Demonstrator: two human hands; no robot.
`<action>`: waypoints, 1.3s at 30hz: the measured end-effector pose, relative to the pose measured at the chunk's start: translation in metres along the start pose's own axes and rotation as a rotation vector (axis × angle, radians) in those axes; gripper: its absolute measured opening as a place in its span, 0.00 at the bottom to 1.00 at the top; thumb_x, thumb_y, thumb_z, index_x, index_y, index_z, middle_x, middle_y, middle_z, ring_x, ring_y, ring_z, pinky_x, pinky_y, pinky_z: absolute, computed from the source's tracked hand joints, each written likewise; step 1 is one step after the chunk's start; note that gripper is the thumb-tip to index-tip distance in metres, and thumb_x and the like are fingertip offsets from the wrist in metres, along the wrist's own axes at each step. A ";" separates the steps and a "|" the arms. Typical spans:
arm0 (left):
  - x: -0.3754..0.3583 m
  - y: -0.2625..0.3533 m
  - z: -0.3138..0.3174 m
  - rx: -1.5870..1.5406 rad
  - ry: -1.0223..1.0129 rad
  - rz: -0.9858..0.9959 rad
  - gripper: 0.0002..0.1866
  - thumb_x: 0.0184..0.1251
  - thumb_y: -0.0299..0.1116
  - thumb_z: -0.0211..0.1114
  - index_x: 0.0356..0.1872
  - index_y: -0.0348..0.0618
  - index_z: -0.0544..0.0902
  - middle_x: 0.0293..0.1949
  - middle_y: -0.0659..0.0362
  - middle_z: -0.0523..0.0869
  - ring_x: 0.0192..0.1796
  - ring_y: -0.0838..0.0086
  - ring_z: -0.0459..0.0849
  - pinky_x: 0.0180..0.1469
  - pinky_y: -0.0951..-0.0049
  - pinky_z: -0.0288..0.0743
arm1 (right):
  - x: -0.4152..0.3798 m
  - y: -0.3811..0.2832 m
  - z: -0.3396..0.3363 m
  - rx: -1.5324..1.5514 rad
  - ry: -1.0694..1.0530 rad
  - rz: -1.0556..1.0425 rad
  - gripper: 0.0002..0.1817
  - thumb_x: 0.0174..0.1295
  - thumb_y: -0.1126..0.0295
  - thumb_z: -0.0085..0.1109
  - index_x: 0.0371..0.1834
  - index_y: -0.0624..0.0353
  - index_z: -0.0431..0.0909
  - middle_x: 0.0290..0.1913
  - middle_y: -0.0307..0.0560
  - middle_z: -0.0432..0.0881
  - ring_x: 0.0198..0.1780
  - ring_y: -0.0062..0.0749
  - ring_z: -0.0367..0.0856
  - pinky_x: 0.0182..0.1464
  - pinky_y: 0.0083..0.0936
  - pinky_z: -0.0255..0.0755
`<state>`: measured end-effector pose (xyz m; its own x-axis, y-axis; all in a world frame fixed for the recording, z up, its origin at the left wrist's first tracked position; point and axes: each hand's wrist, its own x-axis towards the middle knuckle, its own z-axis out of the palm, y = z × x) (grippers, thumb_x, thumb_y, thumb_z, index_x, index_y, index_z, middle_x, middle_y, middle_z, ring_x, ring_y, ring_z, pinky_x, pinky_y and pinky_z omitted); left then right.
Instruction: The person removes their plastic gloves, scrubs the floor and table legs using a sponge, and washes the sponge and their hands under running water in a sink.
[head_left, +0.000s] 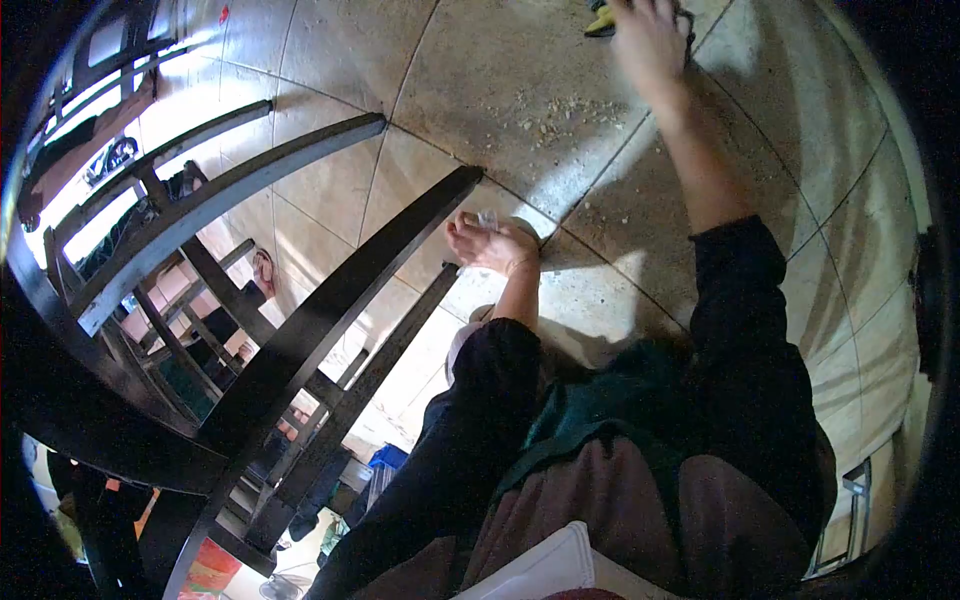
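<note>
My left hand [490, 246] is low over the tiled floor, beside the end of a dark wooden leg [400, 232]. Its fingers are curled, and a small pale, see-through bit shows at them; what it is I cannot tell. Stretched far forward, my right hand [648, 45] is wrapped over a yellow-and-black object [601, 22] at the top edge of the view. The hand covers most of that object, and the frame cuts it off. Between the two hands, pale crumbs and chips [550, 118] lie scattered across the tiles.
Dark wooden furniture [250, 420] with long legs and rails fills the left side, close to my left arm. Beyond its bars, another person's foot [263, 272] rests on the floor. A blue item [388, 457] sits low behind the furniture. A wall edge [908, 400] runs down the right.
</note>
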<state>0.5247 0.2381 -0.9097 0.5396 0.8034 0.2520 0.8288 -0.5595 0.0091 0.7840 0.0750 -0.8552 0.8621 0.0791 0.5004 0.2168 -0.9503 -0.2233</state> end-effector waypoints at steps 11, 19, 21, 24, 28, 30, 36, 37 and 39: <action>0.003 -0.003 0.005 -0.031 -0.026 -0.007 0.28 0.44 0.29 0.54 0.52 0.49 0.63 0.55 0.53 0.63 0.61 0.60 0.61 0.59 0.58 0.54 | -0.046 -0.086 0.016 0.730 -0.535 -0.469 0.21 0.44 0.81 0.55 0.43 0.48 0.76 0.51 0.37 0.73 0.53 0.37 0.70 0.55 0.35 0.65; 0.002 -0.005 0.007 0.009 -0.059 -0.010 0.29 0.45 0.32 0.54 0.54 0.47 0.61 0.57 0.52 0.62 0.62 0.59 0.60 0.59 0.56 0.53 | -0.064 -0.189 0.063 0.699 -0.749 -1.155 0.06 0.48 0.69 0.53 0.29 0.43 0.77 0.44 0.29 0.74 0.53 0.27 0.67 0.53 0.37 0.59; 0.002 -0.003 0.005 -0.002 -0.052 -0.026 0.29 0.46 0.34 0.53 0.55 0.45 0.61 0.57 0.52 0.62 0.61 0.58 0.60 0.59 0.56 0.53 | -0.058 -0.170 0.068 0.802 -0.766 -1.165 0.08 0.46 0.69 0.55 0.30 0.41 0.78 0.42 0.27 0.75 0.54 0.27 0.66 0.53 0.37 0.57; 0.001 -0.005 0.007 -0.007 -0.035 0.011 0.29 0.47 0.36 0.52 0.55 0.44 0.61 0.56 0.52 0.62 0.61 0.59 0.61 0.60 0.56 0.52 | -0.043 -0.140 0.059 0.840 -0.769 -1.209 0.09 0.43 0.72 0.57 0.27 0.41 0.80 0.38 0.29 0.77 0.51 0.28 0.69 0.53 0.36 0.59; 0.002 -0.001 0.004 -0.022 -0.025 0.018 0.28 0.48 0.36 0.52 0.55 0.44 0.61 0.56 0.52 0.63 0.61 0.59 0.61 0.60 0.56 0.51 | -0.012 -0.113 0.015 0.458 -1.355 -1.008 0.10 0.39 0.76 0.56 0.23 0.47 0.82 0.35 0.35 0.80 0.47 0.31 0.73 0.50 0.34 0.64; 0.002 -0.001 0.000 -0.020 -0.050 0.008 0.27 0.50 0.37 0.51 0.55 0.45 0.62 0.56 0.52 0.63 0.61 0.60 0.60 0.61 0.56 0.51 | -0.015 -0.107 0.024 0.623 -1.526 -0.859 0.12 0.39 0.78 0.55 0.27 0.50 0.83 0.37 0.37 0.80 0.48 0.33 0.73 0.47 0.32 0.68; -0.001 -0.010 0.013 -0.017 -0.010 0.045 0.26 0.49 0.35 0.53 0.54 0.46 0.63 0.56 0.52 0.63 0.61 0.60 0.60 0.61 0.56 0.50 | -0.059 -0.117 0.035 0.747 -0.874 -0.985 0.14 0.39 0.79 0.55 0.30 0.50 0.83 0.40 0.34 0.79 0.47 0.32 0.73 0.50 0.31 0.65; 0.000 -0.010 0.012 -0.013 -0.009 0.046 0.26 0.49 0.35 0.53 0.54 0.46 0.63 0.56 0.52 0.63 0.61 0.60 0.60 0.61 0.56 0.50 | -0.066 -0.115 0.034 0.710 -0.807 -1.034 0.14 0.39 0.78 0.55 0.30 0.49 0.83 0.40 0.33 0.79 0.47 0.31 0.73 0.50 0.30 0.64; 0.001 -0.003 0.005 -0.071 -0.035 -0.011 0.28 0.46 0.32 0.54 0.54 0.46 0.63 0.56 0.52 0.63 0.61 0.59 0.59 0.61 0.56 0.49 | -0.047 -0.107 0.013 0.722 -0.904 -1.017 0.14 0.39 0.78 0.55 0.30 0.49 0.83 0.39 0.36 0.79 0.47 0.34 0.73 0.50 0.32 0.65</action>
<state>0.5232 0.2420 -0.9146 0.5367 0.8153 0.2173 0.8226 -0.5630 0.0804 0.7258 0.1770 -0.8653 0.1398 0.9861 0.0895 0.8045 -0.0605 -0.5908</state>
